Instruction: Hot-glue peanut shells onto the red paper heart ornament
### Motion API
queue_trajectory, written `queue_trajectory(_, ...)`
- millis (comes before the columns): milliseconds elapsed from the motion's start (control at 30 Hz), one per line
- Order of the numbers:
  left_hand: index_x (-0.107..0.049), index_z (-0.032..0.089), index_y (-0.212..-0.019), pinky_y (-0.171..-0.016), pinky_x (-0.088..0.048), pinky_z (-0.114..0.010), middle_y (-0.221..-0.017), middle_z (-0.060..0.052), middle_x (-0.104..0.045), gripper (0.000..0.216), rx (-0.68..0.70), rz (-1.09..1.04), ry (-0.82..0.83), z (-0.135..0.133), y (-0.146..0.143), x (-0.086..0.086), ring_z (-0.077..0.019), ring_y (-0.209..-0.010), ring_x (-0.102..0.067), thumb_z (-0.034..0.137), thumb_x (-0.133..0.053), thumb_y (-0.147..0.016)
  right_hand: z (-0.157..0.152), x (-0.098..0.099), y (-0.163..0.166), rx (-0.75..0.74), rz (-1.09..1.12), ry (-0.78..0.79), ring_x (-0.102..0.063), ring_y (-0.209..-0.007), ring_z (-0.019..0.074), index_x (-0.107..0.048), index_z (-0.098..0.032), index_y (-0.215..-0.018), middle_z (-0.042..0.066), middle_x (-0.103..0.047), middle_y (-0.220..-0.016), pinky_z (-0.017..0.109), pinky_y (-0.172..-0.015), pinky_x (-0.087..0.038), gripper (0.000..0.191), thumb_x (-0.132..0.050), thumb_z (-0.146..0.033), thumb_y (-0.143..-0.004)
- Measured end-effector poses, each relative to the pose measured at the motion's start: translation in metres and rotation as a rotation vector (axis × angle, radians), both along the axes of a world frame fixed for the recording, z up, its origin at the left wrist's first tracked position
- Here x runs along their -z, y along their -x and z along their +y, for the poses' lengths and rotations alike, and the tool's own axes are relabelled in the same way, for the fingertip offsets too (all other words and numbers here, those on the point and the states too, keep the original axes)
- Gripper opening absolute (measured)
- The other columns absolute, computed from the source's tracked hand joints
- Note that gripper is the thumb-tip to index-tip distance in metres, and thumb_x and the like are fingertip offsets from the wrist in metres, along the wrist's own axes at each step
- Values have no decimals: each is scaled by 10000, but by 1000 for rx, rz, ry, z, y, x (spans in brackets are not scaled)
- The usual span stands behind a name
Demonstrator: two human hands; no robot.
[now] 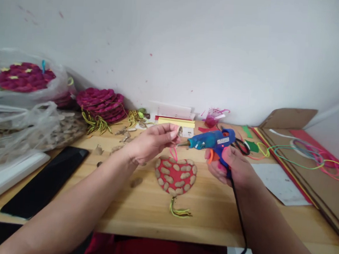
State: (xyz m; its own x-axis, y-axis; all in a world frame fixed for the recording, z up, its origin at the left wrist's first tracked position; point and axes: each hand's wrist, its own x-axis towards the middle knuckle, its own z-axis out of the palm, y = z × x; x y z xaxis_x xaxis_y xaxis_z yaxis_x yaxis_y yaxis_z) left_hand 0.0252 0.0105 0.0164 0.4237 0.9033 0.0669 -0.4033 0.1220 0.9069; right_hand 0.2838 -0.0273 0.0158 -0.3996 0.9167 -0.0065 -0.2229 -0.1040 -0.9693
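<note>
My right hand is wrapped round the handle of a blue hot glue gun with an orange trigger; its black cord runs down past my wrist. The nozzle points left, close to a peanut shell pinched in the fingertips of my left hand. Below both hands, on the wooden table, lies a red heart-shaped piece covered with peanut shells. A pink loop rises from its top, and a yellow-green yarn tassel hangs off its bottom point.
Loose shells are scattered left of the heart. Further left are a black slab-like object, plastic bags and stacked magenta pieces. A cup with pink stains stands at the wall. Cardboard and coloured cords lie right.
</note>
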Motion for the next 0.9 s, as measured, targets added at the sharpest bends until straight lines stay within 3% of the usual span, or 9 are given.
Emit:
queue_trajectory(167,-727,115,-868,-705,-547,-215,-826,-60,-695,274,88,-57,182,-7,-5,-2,-120,-742,-645,299,-901,-764,5,0,3,135,41,-85,-374,-347,91,-463,-241,-764,-72,-457,-477,235,-359,-241,509,-722,-673,-838)
queue_trajectory(367,-727,121,-869,-687,-582,-222,-824,-75,-715,229,116,-104,274,-10,-9,0,-131,-719,-665,254,-888,-775,6,3,4,166,30,-114,-388,-347,91,-443,-245,-740,-69,-464,-484,237,-357,-254,520,-717,-674,-844)
queue_trajectory(667,-761,124,-849,-637,-529,-185,-759,-22,-659,250,15,-97,160,-6,-2,-4,-90,-661,-593,256,-930,-720,4,-1,1,209,25,-110,-428,-366,91,-539,-219,-773,-58,-498,-494,220,-354,-302,463,-766,-617,-836)
queue_trajectory(900,-757,143,-818,-653,-511,-192,-752,-9,-638,224,-28,-84,106,-3,1,-4,-89,-666,-577,275,-918,-735,4,4,1,189,-38,-174,-472,-369,98,-483,-224,-682,-52,-513,-490,222,-356,-350,491,-768,-587,-851)
